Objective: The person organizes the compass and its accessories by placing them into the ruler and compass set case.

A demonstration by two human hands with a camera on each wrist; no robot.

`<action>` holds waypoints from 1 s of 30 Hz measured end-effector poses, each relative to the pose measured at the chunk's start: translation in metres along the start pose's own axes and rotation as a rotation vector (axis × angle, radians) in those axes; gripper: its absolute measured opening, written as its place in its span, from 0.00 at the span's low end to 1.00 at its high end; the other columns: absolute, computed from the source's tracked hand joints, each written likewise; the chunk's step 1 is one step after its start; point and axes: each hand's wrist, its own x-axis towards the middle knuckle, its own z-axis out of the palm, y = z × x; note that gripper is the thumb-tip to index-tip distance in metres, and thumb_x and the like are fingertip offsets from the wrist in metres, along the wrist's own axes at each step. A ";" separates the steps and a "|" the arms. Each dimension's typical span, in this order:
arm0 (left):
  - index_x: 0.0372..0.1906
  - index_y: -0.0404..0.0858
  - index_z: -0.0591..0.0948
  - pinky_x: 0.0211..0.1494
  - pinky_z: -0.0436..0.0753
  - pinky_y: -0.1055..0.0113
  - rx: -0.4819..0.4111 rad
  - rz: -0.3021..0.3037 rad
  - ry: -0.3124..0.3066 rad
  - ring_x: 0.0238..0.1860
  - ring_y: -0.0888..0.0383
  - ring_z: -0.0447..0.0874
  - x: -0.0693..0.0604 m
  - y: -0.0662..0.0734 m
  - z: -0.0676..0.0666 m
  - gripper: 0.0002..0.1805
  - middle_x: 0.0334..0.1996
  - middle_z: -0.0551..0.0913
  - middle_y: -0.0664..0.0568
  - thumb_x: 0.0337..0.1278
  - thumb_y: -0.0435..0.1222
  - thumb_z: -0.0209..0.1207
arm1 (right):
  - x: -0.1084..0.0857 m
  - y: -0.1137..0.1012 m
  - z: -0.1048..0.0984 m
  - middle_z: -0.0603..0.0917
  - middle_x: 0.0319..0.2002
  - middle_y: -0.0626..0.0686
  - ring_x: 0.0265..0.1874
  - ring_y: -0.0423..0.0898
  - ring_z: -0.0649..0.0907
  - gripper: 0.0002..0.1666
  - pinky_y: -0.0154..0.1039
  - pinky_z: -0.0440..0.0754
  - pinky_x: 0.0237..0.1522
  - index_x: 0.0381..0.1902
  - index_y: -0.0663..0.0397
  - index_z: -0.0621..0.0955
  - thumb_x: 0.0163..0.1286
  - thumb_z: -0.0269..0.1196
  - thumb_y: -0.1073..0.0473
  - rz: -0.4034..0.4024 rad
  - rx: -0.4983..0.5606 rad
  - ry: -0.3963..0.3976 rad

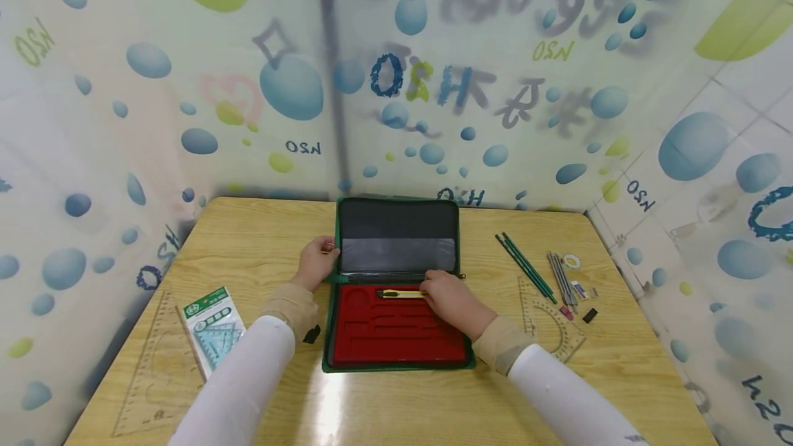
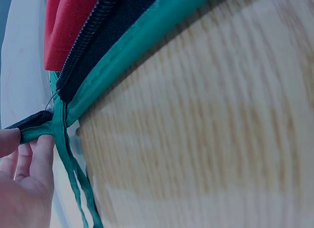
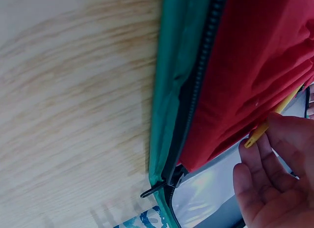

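A green zippered case [image 1: 328, 343] lies unfolded on the table, with a red moulded insert [image 1: 403, 349] in its near half and a dark lid with a clear pocket [image 1: 396, 253] at the back. My left hand [image 1: 316, 261] pinches the lid's left edge between thumb and fingers; the left wrist view shows the green edging [image 2: 37, 132] in that grip. Over the upper part of the insert, my right hand [image 1: 455, 300] holds the right end of a yellow utility knife [image 1: 399, 294]. In the right wrist view, the knife's yellow end [image 3: 255, 135] sits between thumb and fingers.
To the left lie a large clear set square [image 1: 145, 363] and a packet of rulers [image 1: 213, 329]. At right are green pencils [image 1: 526, 267], grey pencils [image 1: 562, 281], a white tape ring [image 1: 572, 261], a clear protractor triangle [image 1: 548, 322] and small erasers. A patterned wall [image 1: 396, 177] borders the table's back.
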 end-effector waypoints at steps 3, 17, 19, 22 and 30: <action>0.51 0.27 0.76 0.47 0.78 0.57 0.005 0.000 0.002 0.47 0.44 0.78 0.000 -0.001 0.001 0.15 0.43 0.79 0.35 0.60 0.28 0.56 | 0.001 0.000 0.001 0.76 0.26 0.48 0.31 0.47 0.80 0.02 0.41 0.80 0.37 0.30 0.50 0.85 0.61 0.65 0.62 0.001 -0.003 -0.001; 0.51 0.26 0.77 0.49 0.78 0.55 0.005 0.009 0.017 0.47 0.43 0.78 0.002 -0.003 0.002 0.15 0.42 0.79 0.35 0.60 0.28 0.55 | 0.010 0.000 -0.004 0.83 0.26 0.48 0.27 0.44 0.82 0.03 0.39 0.81 0.31 0.28 0.48 0.86 0.57 0.67 0.63 -0.008 -0.068 -0.019; 0.51 0.26 0.77 0.49 0.78 0.55 0.005 0.012 0.018 0.47 0.43 0.78 0.003 -0.003 0.002 0.15 0.42 0.79 0.35 0.60 0.28 0.56 | 0.011 0.000 -0.005 0.83 0.27 0.48 0.27 0.44 0.82 0.03 0.39 0.81 0.31 0.28 0.48 0.85 0.57 0.67 0.63 -0.001 -0.065 -0.034; 0.51 0.26 0.77 0.49 0.78 0.55 0.004 0.012 0.016 0.47 0.43 0.78 0.003 -0.003 0.002 0.15 0.42 0.79 0.35 0.59 0.28 0.56 | 0.013 0.000 -0.005 0.83 0.26 0.48 0.27 0.45 0.82 0.04 0.39 0.81 0.31 0.27 0.49 0.85 0.56 0.67 0.64 0.004 -0.054 -0.048; 0.51 0.26 0.77 0.48 0.78 0.56 0.013 0.006 0.012 0.46 0.43 0.78 0.003 -0.003 0.002 0.15 0.43 0.79 0.35 0.60 0.28 0.56 | 0.014 0.000 -0.007 0.84 0.29 0.47 0.30 0.44 0.83 0.04 0.40 0.81 0.31 0.28 0.48 0.85 0.55 0.68 0.64 0.045 -0.060 -0.081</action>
